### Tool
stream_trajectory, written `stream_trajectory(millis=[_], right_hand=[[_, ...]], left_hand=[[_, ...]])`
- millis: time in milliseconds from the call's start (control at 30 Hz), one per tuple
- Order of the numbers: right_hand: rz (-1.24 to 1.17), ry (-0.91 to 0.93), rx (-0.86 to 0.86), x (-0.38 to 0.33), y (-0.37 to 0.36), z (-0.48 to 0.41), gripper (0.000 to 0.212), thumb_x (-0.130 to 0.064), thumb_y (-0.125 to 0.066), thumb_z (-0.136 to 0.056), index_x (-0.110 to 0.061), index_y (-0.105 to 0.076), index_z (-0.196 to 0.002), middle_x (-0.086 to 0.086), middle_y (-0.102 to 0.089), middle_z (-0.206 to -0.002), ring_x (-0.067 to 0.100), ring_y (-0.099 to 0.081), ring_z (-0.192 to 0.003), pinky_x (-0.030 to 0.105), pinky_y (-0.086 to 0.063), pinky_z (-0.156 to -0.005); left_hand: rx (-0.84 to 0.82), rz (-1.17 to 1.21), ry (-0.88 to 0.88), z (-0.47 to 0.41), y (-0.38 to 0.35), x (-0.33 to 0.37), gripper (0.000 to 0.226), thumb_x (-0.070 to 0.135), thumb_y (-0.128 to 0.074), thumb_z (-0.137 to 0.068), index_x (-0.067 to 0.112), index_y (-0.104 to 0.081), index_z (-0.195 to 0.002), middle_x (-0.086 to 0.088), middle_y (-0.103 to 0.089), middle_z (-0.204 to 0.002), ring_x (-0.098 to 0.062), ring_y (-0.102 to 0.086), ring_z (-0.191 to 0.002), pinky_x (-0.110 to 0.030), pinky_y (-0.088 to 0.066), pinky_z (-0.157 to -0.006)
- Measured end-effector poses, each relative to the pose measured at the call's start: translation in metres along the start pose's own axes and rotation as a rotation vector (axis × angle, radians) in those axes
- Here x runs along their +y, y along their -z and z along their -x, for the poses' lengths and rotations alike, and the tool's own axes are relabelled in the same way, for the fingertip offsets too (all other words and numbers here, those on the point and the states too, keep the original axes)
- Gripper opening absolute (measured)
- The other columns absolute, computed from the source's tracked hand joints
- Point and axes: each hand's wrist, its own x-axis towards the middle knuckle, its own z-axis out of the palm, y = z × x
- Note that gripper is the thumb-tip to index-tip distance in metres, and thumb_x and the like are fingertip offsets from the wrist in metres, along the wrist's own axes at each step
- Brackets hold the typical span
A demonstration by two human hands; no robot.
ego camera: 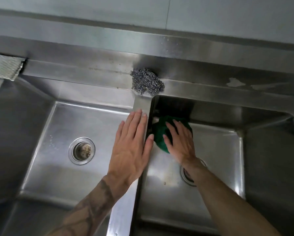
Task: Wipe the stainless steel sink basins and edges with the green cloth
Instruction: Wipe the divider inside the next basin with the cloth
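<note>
A stainless steel double sink fills the view, with a left basin (54,159) and a right basin (216,150) split by a narrow divider (142,103). The green cloth (160,132) lies bunched against the right basin's left wall, down near the floor. My right hand (180,140) presses on the cloth with straight, spread fingers. My left hand (132,147) rests flat on the divider, fingers straight and together, thumb hanging over the right basin's edge.
A steel wool scourer (147,81) sits on the back ledge above the divider. A grey woven cloth (4,65) lies at the far left on the ledge. The left drain (81,150) is uncovered; the right drain (188,178) is partly hidden by my forearm.
</note>
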Motion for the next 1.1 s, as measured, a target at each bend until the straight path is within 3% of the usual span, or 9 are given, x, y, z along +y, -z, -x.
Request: stream_trajectory(millis=[167,300,367,500,633,767,867,1000,1100], right_hand=[[0.045,-0.027,0.087,-0.008,-0.043,-0.004,0.061,-0.055,-0.042,-0.102,-0.03,-0.043,-0.158,0.013,-0.038,-0.164,0.037,-0.035,-0.151,0.055,-0.024,-0.125],[0.09,-0.029,0.104,-0.039,-0.069,0.01,0.06,-0.059,-0.03,-0.105,-0.035,-0.037,-0.16,0.011,-0.032,-0.168,0.035,-0.027,-0.157,0.056,-0.017,-0.127],[0.099,0.007,0.123,-0.024,-0.065,0.008,0.057,-0.056,-0.039,-0.105,-0.035,-0.042,-0.158,0.01,-0.035,-0.167,0.034,-0.03,-0.155,0.055,-0.019,-0.127],[0.096,-0.273,0.18,0.025,-0.054,0.011,0.056,-0.056,-0.037,-0.105,-0.033,-0.047,-0.155,0.012,-0.033,-0.167,0.036,-0.028,-0.155,0.057,-0.019,-0.127],[0.035,-0.424,0.287,-0.002,-0.062,0.006,0.056,-0.053,-0.036,-0.106,-0.031,-0.046,-0.156,0.015,-0.033,-0.168,0.038,-0.028,-0.155,0.057,-0.016,-0.127],[0.047,-0.162,0.219,-0.045,-0.077,0.003,0.054,-0.052,-0.039,-0.107,-0.034,-0.043,-0.158,0.01,-0.032,-0.169,0.034,-0.028,-0.156,0.054,-0.018,-0.127],[0.071,0.005,0.179,-0.008,-0.067,0.003,0.055,-0.056,-0.039,-0.106,-0.036,-0.043,-0.157,0.008,-0.032,-0.169,0.033,-0.029,-0.155,0.054,-0.02,-0.127],[0.096,-0.297,0.191,0.065,-0.042,0.024,0.061,-0.06,-0.029,-0.105,-0.032,-0.043,-0.158,0.013,-0.028,-0.17,0.037,-0.024,-0.156,0.061,-0.02,-0.126],[0.058,-0.41,0.215,0.049,-0.043,0.023,0.06,-0.057,-0.032,-0.106,-0.031,-0.04,-0.159,0.015,-0.027,-0.17,0.039,-0.023,-0.156,0.062,-0.017,-0.126]], left_hand=[[0.031,-0.012,-0.019,0.0,-0.004,-0.001,0.059,0.035,-0.035,-0.113,0.008,-0.029,-0.166,-0.009,-0.024,-0.175,-0.022,-0.014,-0.165,-0.051,-0.028,-0.129],[0.047,-0.025,-0.04,0.0,-0.005,-0.003,0.059,0.032,-0.038,-0.112,0.006,-0.031,-0.165,-0.01,-0.025,-0.175,-0.023,-0.016,-0.164,-0.049,-0.032,-0.127],[0.049,-0.019,-0.037,0.001,-0.005,-0.003,0.058,0.032,-0.038,-0.112,0.006,-0.032,-0.165,-0.01,-0.025,-0.175,-0.023,-0.017,-0.164,-0.049,-0.032,-0.127],[0.077,-0.02,-0.033,0.0,-0.006,-0.001,0.058,0.032,-0.037,-0.112,0.006,-0.034,-0.164,-0.011,-0.028,-0.173,-0.024,-0.02,-0.163,-0.044,-0.029,-0.13],[0.071,-0.008,-0.034,-0.001,-0.005,0.0,0.057,0.031,-0.036,-0.112,0.004,-0.035,-0.163,-0.012,-0.028,-0.173,-0.024,-0.019,-0.164,-0.042,-0.026,-0.131],[0.048,-0.004,-0.037,-0.001,-0.006,-0.003,0.058,0.032,-0.034,-0.113,0.004,-0.033,-0.164,-0.012,-0.026,-0.174,-0.024,-0.016,-0.164,-0.043,-0.026,-0.131],[0.05,-0.028,-0.041,-0.002,-0.005,-0.004,0.058,0.032,-0.034,-0.113,0.004,-0.032,-0.164,-0.012,-0.025,-0.174,-0.024,-0.016,-0.164,-0.044,-0.027,-0.131],[0.043,-0.03,-0.032,-0.003,-0.006,0.0,0.059,0.033,-0.031,-0.113,0.004,-0.031,-0.164,-0.011,-0.025,-0.174,-0.024,-0.016,-0.164,-0.043,-0.027,-0.131],[0.032,-0.037,-0.035,-0.003,-0.004,0.001,0.059,0.033,-0.029,-0.114,0.003,-0.03,-0.164,-0.012,-0.024,-0.174,-0.025,-0.016,-0.164,-0.044,-0.027,-0.131]])
